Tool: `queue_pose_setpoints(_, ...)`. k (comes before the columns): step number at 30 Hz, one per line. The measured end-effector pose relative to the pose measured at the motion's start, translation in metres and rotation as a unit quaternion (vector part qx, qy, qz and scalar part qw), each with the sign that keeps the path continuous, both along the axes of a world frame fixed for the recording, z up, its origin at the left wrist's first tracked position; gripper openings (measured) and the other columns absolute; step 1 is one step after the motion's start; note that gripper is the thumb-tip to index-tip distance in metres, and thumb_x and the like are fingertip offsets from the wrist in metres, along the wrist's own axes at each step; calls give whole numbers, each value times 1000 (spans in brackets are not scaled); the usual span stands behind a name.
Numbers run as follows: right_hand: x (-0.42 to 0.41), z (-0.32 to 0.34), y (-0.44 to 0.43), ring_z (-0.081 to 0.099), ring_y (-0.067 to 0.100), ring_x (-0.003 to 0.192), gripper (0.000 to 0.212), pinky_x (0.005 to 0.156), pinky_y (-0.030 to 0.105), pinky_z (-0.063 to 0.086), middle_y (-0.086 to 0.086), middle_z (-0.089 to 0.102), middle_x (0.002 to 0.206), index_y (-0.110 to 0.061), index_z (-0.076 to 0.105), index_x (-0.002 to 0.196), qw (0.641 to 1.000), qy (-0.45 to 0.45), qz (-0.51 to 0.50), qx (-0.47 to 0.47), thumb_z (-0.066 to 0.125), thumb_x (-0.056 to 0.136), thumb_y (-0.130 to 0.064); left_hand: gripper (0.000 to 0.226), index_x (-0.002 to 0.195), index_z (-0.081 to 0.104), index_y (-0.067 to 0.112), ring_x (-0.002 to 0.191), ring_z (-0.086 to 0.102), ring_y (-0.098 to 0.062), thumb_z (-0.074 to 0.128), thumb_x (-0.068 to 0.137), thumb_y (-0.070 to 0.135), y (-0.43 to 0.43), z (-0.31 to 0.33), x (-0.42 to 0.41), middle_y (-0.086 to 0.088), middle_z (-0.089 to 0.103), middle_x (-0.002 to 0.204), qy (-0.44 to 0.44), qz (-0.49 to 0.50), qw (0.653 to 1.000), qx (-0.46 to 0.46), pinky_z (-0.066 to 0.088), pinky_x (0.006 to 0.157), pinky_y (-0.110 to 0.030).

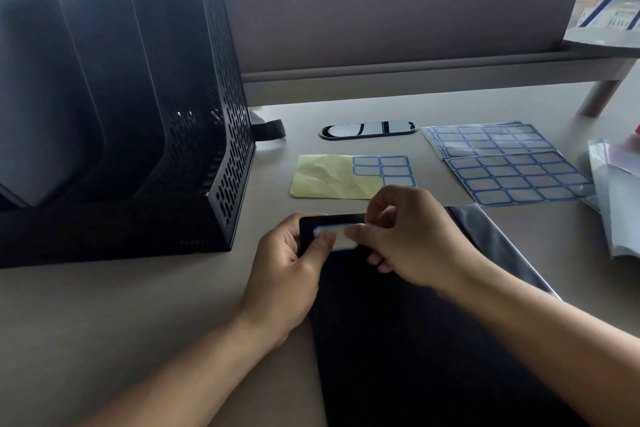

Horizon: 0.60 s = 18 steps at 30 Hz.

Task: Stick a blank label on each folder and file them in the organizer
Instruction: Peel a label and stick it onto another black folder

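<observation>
The thumb of my left hand [291,263] pressed down on the left end of a blue-bordered label [343,241]. The rest of that hand's fingers curled round the far left corner of the black folder [398,340] and gripped it. My right hand [405,239] pinched the right end of the same label between thumb and forefinger, and its other fingers were loosely curled above the folder. The label lay across the folder's far left corner, and I could not tell whether its right end was down yet.

The folder lay flat on the table [121,305] in front of me and ran off the near edge of view. Just beyond my hands lay a yellow backing sheet [329,178], creased, with a few labels left at its right side. Further right were full label sheets [512,163], one lying over a small stack. Clear plastic sleeves [620,204] lay at the far right edge. A black oval cable port [369,130] sat in the table beyond the yellow sheet. The black perforated organizer [194,114] stood to the left, well apart from the folder, its slots too dark to read.
</observation>
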State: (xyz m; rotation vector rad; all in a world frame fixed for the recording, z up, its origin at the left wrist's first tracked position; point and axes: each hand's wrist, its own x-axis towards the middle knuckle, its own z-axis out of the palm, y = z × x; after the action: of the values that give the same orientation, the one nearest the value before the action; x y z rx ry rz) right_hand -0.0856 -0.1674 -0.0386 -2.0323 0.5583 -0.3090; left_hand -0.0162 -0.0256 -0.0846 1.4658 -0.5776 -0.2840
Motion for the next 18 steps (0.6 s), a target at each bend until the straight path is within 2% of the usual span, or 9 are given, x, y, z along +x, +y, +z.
queue_pose_setpoints(3, 0, 3, -4, 67, 15, 50, 22, 51, 32, 59, 7, 70, 68, -13, 60, 83, 1000, 11, 1, 25, 80, 82, -22, 11, 99, 67, 7, 95, 68, -33, 57, 96, 6, 0, 1, 0, -14, 73, 95, 4, 6, 1000, 2, 53, 89, -50)
queue_pose_setpoints(5, -1, 5, -8, 68, 15, 54, 23, 54, 34, 61, 4, 71, 71, -15, 61, 84, 1000, 11, -8, 17, 80, 81, -27, 10, 100, 67, 8, 95, 69, -31, 58, 96, 6, 1, 1, 1, -13, 74, 95, 13, 6, 1000, 5, 54, 90, -51)
queue_pose_setpoints(7, -1, 7, -12, 69, 11, 67, 26, 59, 30, 57, -4, 70, 78, -22, 62, 87, 999, -5, -17, -42, 80, 78, -40, 10, 100, 67, 9, 95, 70, -30, 59, 95, 8, 2, 1, 1, -11, 74, 95, 22, 2, 1000, 2, 54, 91, -49)
queue_pose_setpoints(9, -3, 11, -14, 64, 2, 84, 28, 65, 17, 44, -14, 67, 89, -29, 62, 92, 992, -37, -16, -122, 75, 77, -49, 10, 101, 68, 9, 96, 69, -30, 59, 95, 9, 2, 0, 2, -12, 73, 95, 22, -2, 1000, -2, 54, 91, -49)
queue_pose_setpoints(11, -5, 14, -12, 56, -2, 99, 31, 75, 11, 38, -22, 62, 104, -33, 62, 102, 983, -61, -3, -173, 70, 80, -54, 10, 101, 68, 8, 95, 69, -29, 59, 95, 7, 2, 1, 2, -12, 73, 95, 7, -8, 1000, -7, 55, 89, -44)
queue_pose_setpoints(13, -4, 12, -11, 48, 0, 107, 41, 90, 22, 40, -26, 54, 111, -36, 60, 115, 976, -42, 22, -211, 61, 82, -60, 11, 100, 67, 7, 92, 70, -23, 59, 94, 3, 2, 2, 2, -9, 73, 93, -21, -14, 1000, -15, 54, 83, -33)
queue_pose_setpoints(15, -3, 10, -9, 54, 5, 108, 57, 101, 37, 41, -25, 58, 113, -37, 59, 122, 974, -6, 50, -220, 51, 78, -73, 14, 98, 67, 8, 87, 69, -15, 58, 94, -1, 2, 4, 2, -4, 73, 89, -49, -26, 998, -20, 52, 78, -23)
queue_pose_setpoints(17, -2, 7, -6, 60, 8, 109, 64, 103, 42, 42, -24, 64, 108, -37, 61, 121, 973, 12, 67, -219, 44, 74, -79, 16, 95, 66, 12, 81, 66, -7, 57, 94, -2, 2, 4, 2, 4, 72, 83, -73, -36, 996, -20, 49, 74, -17)
queue_pose_setpoints(18, -2, 6, -5, 61, 8, 107, 60, 103, 42, 41, -23, 66, 104, -37, 64, 117, 972, 19, 71, -223, 46, 76, -77, 15, 95, 66, 13, 80, 65, -5, 58, 95, 0, 3, 3, 2, 6, 70, 81, -85, -38, 996, -18, 48, 73, -17)
